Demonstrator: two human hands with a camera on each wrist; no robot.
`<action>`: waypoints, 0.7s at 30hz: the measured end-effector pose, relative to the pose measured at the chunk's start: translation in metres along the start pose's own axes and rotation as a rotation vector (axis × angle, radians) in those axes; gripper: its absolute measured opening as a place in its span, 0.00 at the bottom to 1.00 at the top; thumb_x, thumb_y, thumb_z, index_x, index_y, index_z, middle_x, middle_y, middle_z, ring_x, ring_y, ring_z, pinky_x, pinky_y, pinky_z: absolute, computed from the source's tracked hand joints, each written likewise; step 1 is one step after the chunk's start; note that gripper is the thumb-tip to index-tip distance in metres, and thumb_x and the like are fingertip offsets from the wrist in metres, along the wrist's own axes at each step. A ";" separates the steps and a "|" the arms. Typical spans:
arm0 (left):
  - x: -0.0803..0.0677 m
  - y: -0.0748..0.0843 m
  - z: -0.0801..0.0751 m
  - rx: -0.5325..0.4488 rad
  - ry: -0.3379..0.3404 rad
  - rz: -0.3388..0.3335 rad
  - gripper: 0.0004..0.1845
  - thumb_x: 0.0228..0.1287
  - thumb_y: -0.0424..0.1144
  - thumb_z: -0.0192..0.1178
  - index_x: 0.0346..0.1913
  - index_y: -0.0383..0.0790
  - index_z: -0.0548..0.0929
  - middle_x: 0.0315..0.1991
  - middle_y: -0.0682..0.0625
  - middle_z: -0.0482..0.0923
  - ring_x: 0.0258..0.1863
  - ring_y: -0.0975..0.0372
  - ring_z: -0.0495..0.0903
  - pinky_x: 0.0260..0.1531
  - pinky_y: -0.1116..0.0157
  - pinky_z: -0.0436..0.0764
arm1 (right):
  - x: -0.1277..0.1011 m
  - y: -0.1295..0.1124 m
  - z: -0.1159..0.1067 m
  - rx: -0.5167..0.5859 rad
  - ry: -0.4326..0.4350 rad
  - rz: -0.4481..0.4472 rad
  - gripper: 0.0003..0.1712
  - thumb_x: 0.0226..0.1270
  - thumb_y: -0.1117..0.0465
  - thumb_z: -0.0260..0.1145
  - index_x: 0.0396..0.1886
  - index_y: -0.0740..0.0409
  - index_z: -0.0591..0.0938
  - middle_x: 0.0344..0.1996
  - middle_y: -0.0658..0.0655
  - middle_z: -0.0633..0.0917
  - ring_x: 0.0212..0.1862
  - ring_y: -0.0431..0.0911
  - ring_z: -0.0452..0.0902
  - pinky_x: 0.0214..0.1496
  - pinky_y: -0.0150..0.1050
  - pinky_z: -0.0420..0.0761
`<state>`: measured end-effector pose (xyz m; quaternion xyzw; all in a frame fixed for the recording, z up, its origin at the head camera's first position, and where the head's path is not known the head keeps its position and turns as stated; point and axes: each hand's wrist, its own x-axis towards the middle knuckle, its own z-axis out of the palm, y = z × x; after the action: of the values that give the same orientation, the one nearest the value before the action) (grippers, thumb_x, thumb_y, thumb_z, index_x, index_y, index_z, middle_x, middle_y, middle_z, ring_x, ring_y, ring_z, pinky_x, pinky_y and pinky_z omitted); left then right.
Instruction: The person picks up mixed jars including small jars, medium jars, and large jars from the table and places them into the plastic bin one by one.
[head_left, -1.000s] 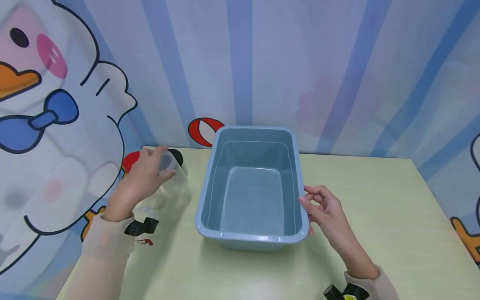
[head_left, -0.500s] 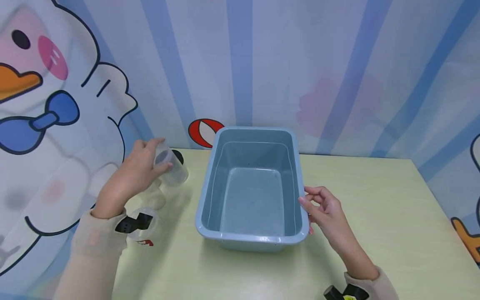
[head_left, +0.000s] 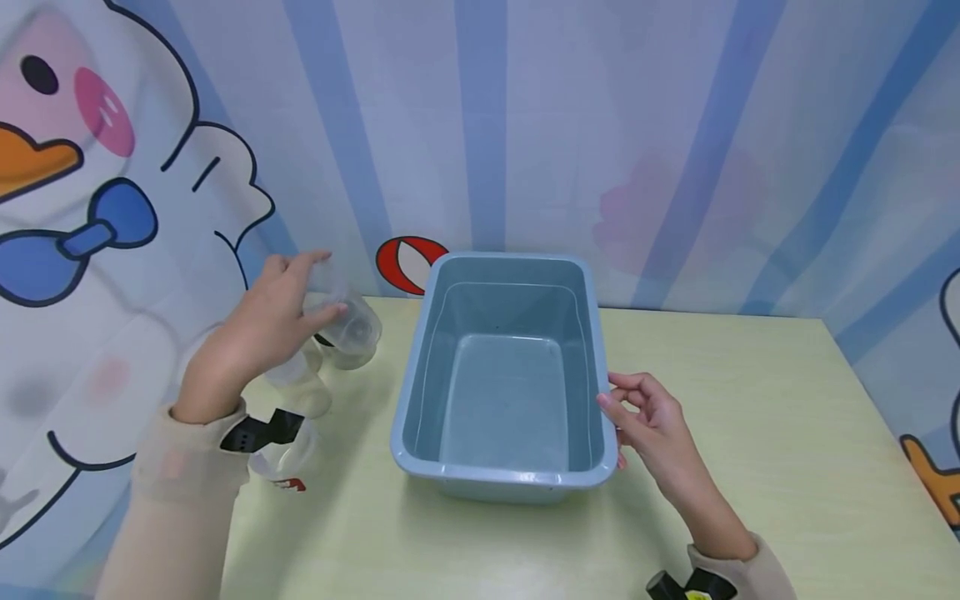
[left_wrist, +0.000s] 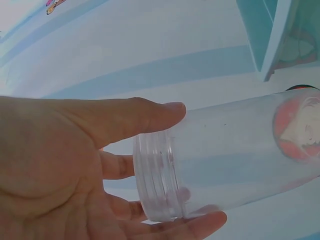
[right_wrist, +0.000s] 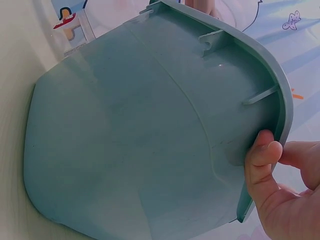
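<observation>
My left hand [head_left: 262, 325] grips a clear plastic jar [head_left: 356, 329] by its threaded mouth, thumb on one side and fingers on the other. The left wrist view shows this jar [left_wrist: 225, 155] uncapped; a red and white round patch appears at its far end, printed or seen through, I cannot tell. It is tilted near the table's back left edge. My right hand [head_left: 652, 429] pinches the right rim of a blue-grey plastic basin [head_left: 411, 375], thumb on top. From the right wrist, curled fingers [right_wrist: 260, 172] show under that rim. Nothing lies inside the basin.
More clear containers, a middle one [head_left: 307, 396] and a nearer one [head_left: 285, 454], stand in front of the left hand, partly hidden by the arm. A cartoon-printed curtain [head_left: 555, 125] rises behind and left of the pale table [head_left: 750, 400].
My left hand has moved up and slightly left, tilting the jar. Its far end has swung toward me. The right hand and the basin stay where they were.
</observation>
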<state>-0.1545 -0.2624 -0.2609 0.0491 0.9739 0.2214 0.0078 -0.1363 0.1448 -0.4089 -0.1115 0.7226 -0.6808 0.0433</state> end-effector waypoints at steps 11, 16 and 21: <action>0.000 0.010 -0.007 0.007 0.008 0.004 0.38 0.74 0.43 0.58 0.77 0.34 0.52 0.62 0.26 0.57 0.53 0.41 0.65 0.50 0.41 0.72 | 0.000 -0.001 0.000 -0.008 0.008 0.010 0.24 0.74 0.64 0.62 0.62 0.73 0.68 0.40 0.66 0.78 0.21 0.45 0.77 0.19 0.35 0.79; 0.002 0.015 -0.012 0.023 0.032 0.027 0.38 0.73 0.42 0.59 0.76 0.32 0.55 0.58 0.28 0.60 0.49 0.42 0.65 0.48 0.44 0.73 | 0.000 0.000 0.000 -0.014 0.012 0.016 0.24 0.74 0.63 0.62 0.63 0.72 0.68 0.41 0.66 0.78 0.22 0.45 0.77 0.20 0.35 0.79; 0.005 0.021 -0.016 0.026 0.035 0.038 0.38 0.73 0.44 0.60 0.76 0.34 0.55 0.62 0.27 0.58 0.56 0.40 0.65 0.56 0.40 0.69 | 0.000 0.001 0.000 -0.009 0.009 0.006 0.24 0.74 0.64 0.62 0.62 0.73 0.68 0.40 0.66 0.78 0.22 0.44 0.77 0.20 0.35 0.79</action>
<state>-0.1584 -0.2503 -0.2378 0.0640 0.9755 0.2098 -0.0140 -0.1365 0.1444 -0.4098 -0.1065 0.7261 -0.6781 0.0414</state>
